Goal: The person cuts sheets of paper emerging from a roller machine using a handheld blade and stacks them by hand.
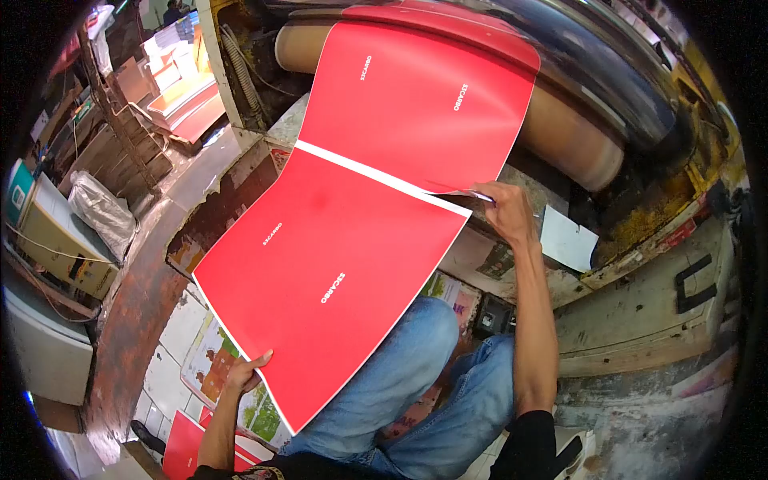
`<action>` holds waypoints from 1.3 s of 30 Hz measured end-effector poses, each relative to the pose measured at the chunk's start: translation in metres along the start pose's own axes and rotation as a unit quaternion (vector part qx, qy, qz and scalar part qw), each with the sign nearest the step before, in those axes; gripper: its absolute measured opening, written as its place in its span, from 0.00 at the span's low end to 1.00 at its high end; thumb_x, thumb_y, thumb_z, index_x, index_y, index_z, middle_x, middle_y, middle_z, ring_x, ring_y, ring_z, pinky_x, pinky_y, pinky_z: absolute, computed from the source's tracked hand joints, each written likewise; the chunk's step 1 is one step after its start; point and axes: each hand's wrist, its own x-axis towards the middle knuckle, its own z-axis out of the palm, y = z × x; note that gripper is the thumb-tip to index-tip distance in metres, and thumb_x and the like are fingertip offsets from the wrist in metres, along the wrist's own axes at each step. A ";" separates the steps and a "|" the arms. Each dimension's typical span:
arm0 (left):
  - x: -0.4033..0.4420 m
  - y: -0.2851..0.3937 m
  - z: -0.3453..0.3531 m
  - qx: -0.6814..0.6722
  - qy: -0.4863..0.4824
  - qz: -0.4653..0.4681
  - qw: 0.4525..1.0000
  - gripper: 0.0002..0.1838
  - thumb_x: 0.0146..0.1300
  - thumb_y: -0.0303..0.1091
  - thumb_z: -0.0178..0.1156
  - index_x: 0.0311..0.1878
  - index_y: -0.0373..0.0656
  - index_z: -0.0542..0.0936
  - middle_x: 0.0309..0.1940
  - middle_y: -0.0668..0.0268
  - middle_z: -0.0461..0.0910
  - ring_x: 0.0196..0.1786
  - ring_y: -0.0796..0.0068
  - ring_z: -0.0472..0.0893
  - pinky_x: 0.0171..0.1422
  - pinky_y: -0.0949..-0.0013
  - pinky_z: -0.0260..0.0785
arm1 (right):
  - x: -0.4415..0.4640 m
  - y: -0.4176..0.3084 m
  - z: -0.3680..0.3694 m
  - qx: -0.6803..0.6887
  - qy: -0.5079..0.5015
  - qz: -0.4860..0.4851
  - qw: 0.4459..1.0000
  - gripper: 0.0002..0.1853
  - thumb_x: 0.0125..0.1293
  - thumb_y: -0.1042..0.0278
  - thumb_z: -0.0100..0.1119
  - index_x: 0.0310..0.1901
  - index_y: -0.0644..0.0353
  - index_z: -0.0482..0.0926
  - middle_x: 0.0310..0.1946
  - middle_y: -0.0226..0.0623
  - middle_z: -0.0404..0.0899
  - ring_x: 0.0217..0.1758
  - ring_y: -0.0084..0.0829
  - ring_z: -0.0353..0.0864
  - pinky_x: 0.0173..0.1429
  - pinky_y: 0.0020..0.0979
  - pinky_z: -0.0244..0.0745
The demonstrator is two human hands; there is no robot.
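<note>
Red and glossy, the printed sheeting lies in two panels: the near panel (312,240) slopes down over the seated person's jeans (416,344), and the far panel (416,104) rises onto the pale brown roller (576,144). A white band (360,170) runs between them. The left hand (246,373) pinches the near panel at its left edge, close to the near corner, the thumb lying on top. The right hand (510,212) has its fingers closed around a slim dark tool (482,196), at the right end of the band, where the far panel's edge is lifting a little. I judge the step is to part one panel from the other; how far they are joined, I cannot tell. The next move, in my opinion, calls for a steady pull with the left hand and a straight path of the tool along the band.
</note>
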 end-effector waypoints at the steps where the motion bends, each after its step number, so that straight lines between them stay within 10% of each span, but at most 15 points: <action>1: -0.002 0.004 -0.004 0.048 0.016 -0.038 0.998 0.27 0.61 0.28 0.66 0.62 0.35 0.69 0.54 0.55 0.77 0.54 0.64 0.80 0.58 0.61 0.77 | 0.001 -0.001 -0.002 0.000 -0.009 0.002 1.000 0.20 0.46 0.86 0.53 0.41 0.61 0.85 0.37 0.45 0.84 0.40 0.45 0.85 0.43 0.35 0.78; 3: -0.012 0.006 0.003 -0.010 -0.021 0.111 0.994 0.26 0.61 0.26 0.65 0.62 0.36 0.70 0.53 0.55 0.78 0.54 0.65 0.80 0.58 0.61 0.77 | 0.002 -0.003 -0.002 0.000 -0.017 0.002 1.000 0.20 0.45 0.86 0.53 0.41 0.62 0.84 0.36 0.46 0.84 0.39 0.45 0.85 0.44 0.35 0.78; 11: -0.062 -0.045 -0.168 -0.033 0.117 -0.063 0.991 0.34 0.58 0.21 0.67 0.67 0.39 0.64 0.57 0.56 0.76 0.57 0.61 0.78 0.62 0.56 0.75 | -0.003 0.001 -0.013 0.082 -0.035 0.062 0.994 0.18 0.50 0.82 0.55 0.43 0.56 0.85 0.31 0.53 0.80 0.30 0.48 0.82 0.36 0.34 0.73; 15: -0.019 -0.062 -0.159 -0.049 0.140 -0.001 0.989 0.31 0.57 0.21 0.67 0.63 0.38 0.67 0.56 0.56 0.76 0.57 0.60 0.78 0.63 0.55 0.74 | 0.003 -0.030 -0.017 0.060 -0.076 0.050 0.994 0.16 0.48 0.79 0.57 0.39 0.56 0.86 0.31 0.53 0.80 0.31 0.50 0.82 0.37 0.37 0.75; 17: -0.019 -0.011 -0.032 -0.023 0.209 0.055 0.976 0.30 0.57 0.24 0.68 0.63 0.38 0.68 0.54 0.58 0.78 0.55 0.60 0.79 0.60 0.57 0.76 | 0.001 -0.035 -0.010 0.062 -0.106 0.050 0.991 0.16 0.48 0.79 0.57 0.39 0.55 0.86 0.30 0.53 0.80 0.32 0.51 0.82 0.38 0.39 0.76; 27: 0.166 -0.071 -0.033 -0.140 0.259 0.099 0.950 0.12 0.59 0.24 0.60 0.46 0.34 0.74 0.40 0.56 0.80 0.36 0.67 0.81 0.31 0.65 0.76 | -0.013 -0.053 -0.014 0.119 -0.221 0.044 0.967 0.10 0.52 0.69 0.66 0.37 0.59 0.86 0.31 0.55 0.80 0.34 0.52 0.81 0.41 0.41 0.76; 30: 0.162 -0.059 -0.019 -0.140 0.213 0.097 0.962 0.24 0.57 0.25 0.64 0.55 0.30 0.70 0.48 0.50 0.78 0.47 0.62 0.80 0.43 0.62 0.78 | -0.015 -0.060 -0.018 0.179 -0.245 0.014 0.953 0.10 0.53 0.67 0.67 0.35 0.61 0.85 0.29 0.55 0.79 0.31 0.51 0.81 0.38 0.40 0.75; 34: 0.136 -0.037 0.026 0.257 0.287 0.241 0.891 0.50 0.52 0.29 0.72 0.71 0.30 0.50 0.64 0.44 0.66 0.66 0.54 0.68 0.69 0.55 0.62 | -0.020 -0.079 -0.027 0.189 -0.341 -0.041 0.920 0.10 0.54 0.66 0.67 0.27 0.66 0.82 0.18 0.52 0.74 0.20 0.45 0.74 0.30 0.39 0.68; 35: 0.116 -0.020 0.051 0.384 0.279 0.236 0.848 0.57 0.51 0.31 0.74 0.74 0.31 0.43 0.69 0.44 0.60 0.71 0.51 0.63 0.76 0.54 0.53 | -0.020 -0.085 -0.030 0.185 -0.339 -0.041 0.922 0.10 0.54 0.66 0.67 0.27 0.66 0.82 0.18 0.52 0.74 0.20 0.45 0.74 0.30 0.39 0.68; 37: 0.090 0.017 0.105 0.234 0.052 0.205 0.949 0.61 0.50 0.35 0.75 0.76 0.36 0.39 0.70 0.42 0.58 0.72 0.53 0.62 0.75 0.51 0.55 | -0.020 -0.098 -0.035 0.288 -0.416 -0.048 0.861 0.12 0.54 0.67 0.66 0.23 0.68 0.77 0.14 0.49 0.68 0.16 0.41 0.67 0.26 0.38 0.63; 39: 0.076 0.027 0.147 -0.139 -0.215 0.219 0.941 0.55 0.55 0.38 0.72 0.76 0.39 0.43 0.70 0.44 0.58 0.72 0.54 0.62 0.75 0.48 0.55 | -0.015 -0.105 -0.042 0.235 -0.438 -0.105 0.861 0.08 0.59 0.69 0.66 0.29 0.66 0.84 0.15 0.39 0.80 0.19 0.29 0.82 0.24 0.28 0.73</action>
